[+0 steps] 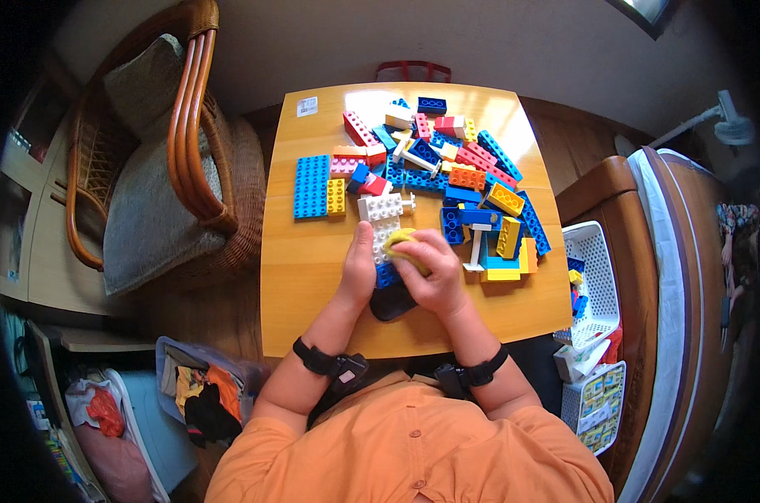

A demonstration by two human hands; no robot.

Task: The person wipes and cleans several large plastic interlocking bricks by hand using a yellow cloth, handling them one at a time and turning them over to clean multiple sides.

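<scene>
A build of white studded toy bricks [383,207], with blue bricks [387,275] at its near end, lies lengthwise in front of me near the table's middle. My left hand [360,270] is closed against its left side, thumb along the edge, with the other fingers mostly hidden. Pinched in my right hand [437,272] is a rounded yellow piece [401,240], held over the white studs. Whether it touches them I cannot tell. Under my wrists, a dark rounded object [393,303] lies on the table.
Loose bricks in several colours crowd the far and right parts of the wooden table [313,310]. A blue studded plate [311,186] lies at left. White baskets [602,285] stand beyond the right edge, a rattan chair [166,168] to the left, and a clothes bin [204,386] below left.
</scene>
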